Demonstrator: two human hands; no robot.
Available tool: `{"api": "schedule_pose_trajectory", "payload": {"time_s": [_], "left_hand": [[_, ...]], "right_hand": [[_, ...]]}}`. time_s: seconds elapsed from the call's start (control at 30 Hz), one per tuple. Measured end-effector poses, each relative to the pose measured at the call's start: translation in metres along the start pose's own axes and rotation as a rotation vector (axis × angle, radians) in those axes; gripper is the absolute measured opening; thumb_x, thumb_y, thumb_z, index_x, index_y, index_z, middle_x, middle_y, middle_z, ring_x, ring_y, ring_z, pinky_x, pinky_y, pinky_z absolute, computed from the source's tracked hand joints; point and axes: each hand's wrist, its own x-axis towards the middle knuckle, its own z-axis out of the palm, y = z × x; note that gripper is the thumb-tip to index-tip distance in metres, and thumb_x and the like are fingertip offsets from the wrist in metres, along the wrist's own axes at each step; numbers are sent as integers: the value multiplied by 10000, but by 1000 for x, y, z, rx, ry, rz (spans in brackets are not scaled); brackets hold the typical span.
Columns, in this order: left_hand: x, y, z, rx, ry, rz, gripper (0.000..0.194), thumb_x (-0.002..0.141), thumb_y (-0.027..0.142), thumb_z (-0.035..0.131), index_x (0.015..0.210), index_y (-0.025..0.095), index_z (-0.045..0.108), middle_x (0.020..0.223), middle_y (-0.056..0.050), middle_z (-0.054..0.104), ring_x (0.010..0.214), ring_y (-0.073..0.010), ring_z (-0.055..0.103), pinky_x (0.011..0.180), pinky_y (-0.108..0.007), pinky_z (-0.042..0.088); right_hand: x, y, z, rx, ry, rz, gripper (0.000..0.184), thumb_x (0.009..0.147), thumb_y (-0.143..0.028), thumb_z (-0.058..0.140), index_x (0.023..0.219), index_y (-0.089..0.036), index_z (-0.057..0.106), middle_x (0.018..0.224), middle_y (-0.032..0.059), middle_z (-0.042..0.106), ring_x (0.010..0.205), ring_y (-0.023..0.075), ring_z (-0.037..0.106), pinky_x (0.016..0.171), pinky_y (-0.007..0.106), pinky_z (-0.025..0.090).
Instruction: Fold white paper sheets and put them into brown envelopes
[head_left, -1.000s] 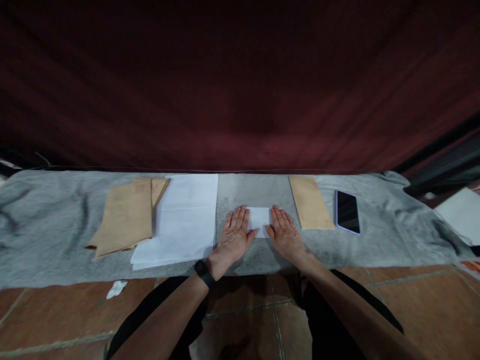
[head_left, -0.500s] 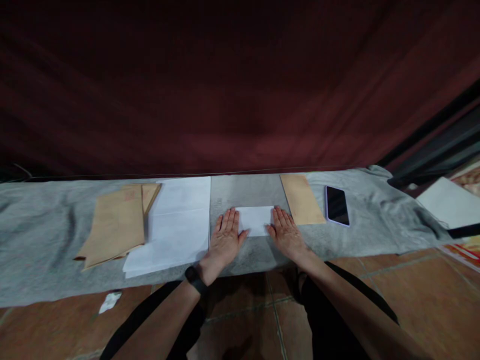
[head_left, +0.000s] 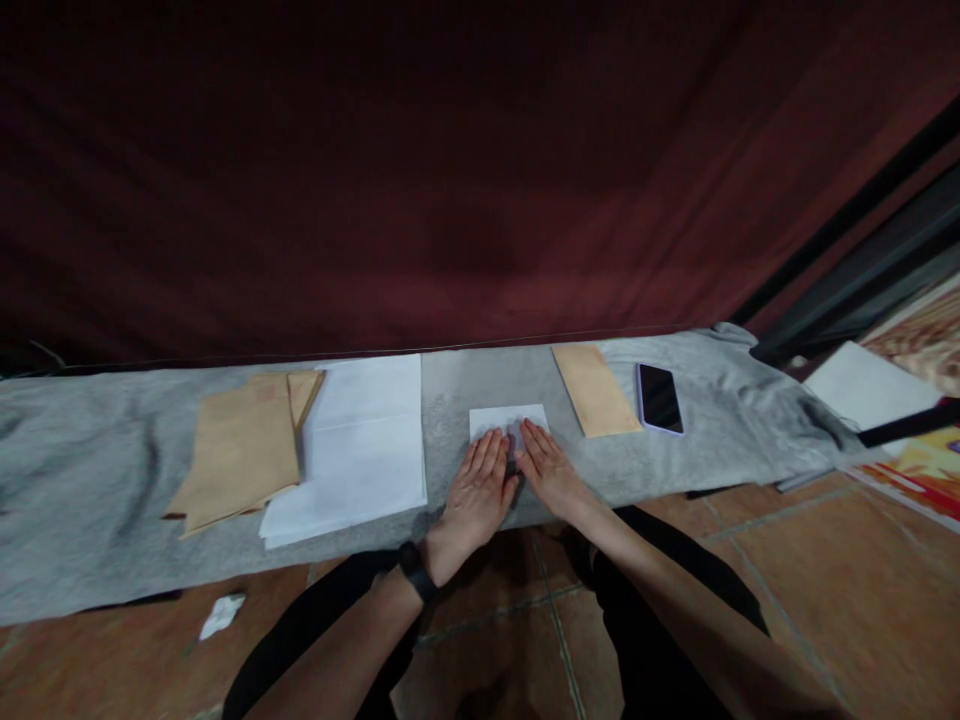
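A small folded white sheet of paper (head_left: 501, 416) lies flat in front of me on the grey cloth (head_left: 450, 390). My left hand (head_left: 480, 487) rests on its lower left part, palm down with fingers stretched out. Flat on the lower right part is my right hand (head_left: 549, 470), its fingers also extended. The two hands sit close together, and their palms and fingers cover the lower portion of the paper. To the right of my right hand is a single brown envelope (head_left: 596, 392).
White paper sheets (head_left: 364, 440) lie left of my hands, with several brown envelopes (head_left: 244, 450) beside them. A phone (head_left: 660, 398) is at the right. A dark red curtain (head_left: 480, 200) hangs behind the cloth. A white scrap (head_left: 222, 615) lies on the tiled floor (head_left: 495, 640).
Both hands have moved inward from the ends of the folded paper, coming close together over its lower middle. The view has shifted slightly.
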Motion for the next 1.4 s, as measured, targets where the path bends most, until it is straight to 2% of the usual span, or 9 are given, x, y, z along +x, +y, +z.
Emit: {"api": "schedule_pose_trajectory", "payload": {"time_s": [0.13, 0.23, 0.4, 0.63, 0.83, 0.97, 1.13, 1.27, 1.4], "left_hand": [[-5, 12, 11, 4, -59, -27, 595, 986, 219, 332, 1553, 44, 286, 1618, -185, 337, 1522, -244, 267, 1235, -423, 308], [-7, 12, 15, 19, -69, -57, 596, 970, 170, 312, 1553, 49, 297, 1619, -185, 334, 1520, -244, 270, 1240, -410, 300], [-13, 4, 11, 55, -23, -76, 612, 968, 215, 352, 1536, -4, 291, 1602, -229, 341, 1526, -280, 249, 1229, -479, 309], [-24, -9, 4, 90, 43, -96, 632, 1014, 375, 371, 1515, -8, 334, 1582, -240, 371, 1513, -299, 284, 1214, -480, 334], [-29, -15, 1, 129, 25, -132, 660, 1009, 437, 373, 1507, 5, 363, 1576, -241, 380, 1499, -309, 317, 1196, -489, 364], [-31, -19, -2, 136, 16, -158, 643, 1014, 438, 349, 1482, 2, 408, 1554, -245, 414, 1482, -317, 353, 1203, -497, 350], [-16, -19, -8, 82, 51, -167, 601, 1015, 352, 330, 1519, 24, 353, 1577, -216, 394, 1504, -295, 311, 1223, -497, 319], [11, -10, -5, 14, 7, -56, 572, 1005, 274, 318, 1519, 26, 358, 1608, -189, 351, 1525, -270, 258, 1235, -467, 306], [28, -5, 7, -16, -30, -1, 576, 982, 202, 289, 1514, -10, 348, 1591, -220, 368, 1524, -260, 265, 1227, -466, 316]], "right_hand": [[-5, -33, 6, 8, -27, -117, 582, 1080, -392, 192, 1552, -94, 360, 1589, 142, 406, 1504, 218, 319, 1224, 459, 327], [-11, -40, 8, -52, -6, -89, 595, 1082, -398, 185, 1538, -66, 376, 1579, 156, 415, 1500, 231, 328, 1227, 461, 316], [-22, -28, 12, -169, 58, -34, 607, 1074, -442, 259, 1522, -59, 404, 1583, 174, 401, 1500, 250, 329, 1227, 451, 306], [-34, -4, 11, -247, 144, -15, 686, 1048, -501, 346, 1527, -10, 365, 1570, 233, 399, 1479, 312, 357, 1199, 487, 328], [-44, 19, 7, -261, 141, 34, 705, 1037, -527, 351, 1538, -31, 356, 1555, 238, 424, 1459, 329, 388, 1172, 504, 358], [-45, 24, 3, -253, 127, 71, 705, 1036, -534, 342, 1535, -38, 372, 1558, 236, 419, 1459, 335, 389, 1169, 513, 359], [-25, 16, -11, -197, 123, 145, 644, 1059, -472, 280, 1513, -36, 420, 1540, 228, 445, 1463, 329, 387, 1184, 531, 334], [0, 1, -17, -88, 52, 77, 611, 1076, -427, 200, 1497, -69, 458, 1544, 170, 462, 1469, 272, 387, 1205, 487, 330], [15, -11, -9, -25, -28, -8, 602, 1079, -432, 192, 1503, -95, 454, 1549, 140, 465, 1477, 236, 375, 1216, 462, 322]]}}
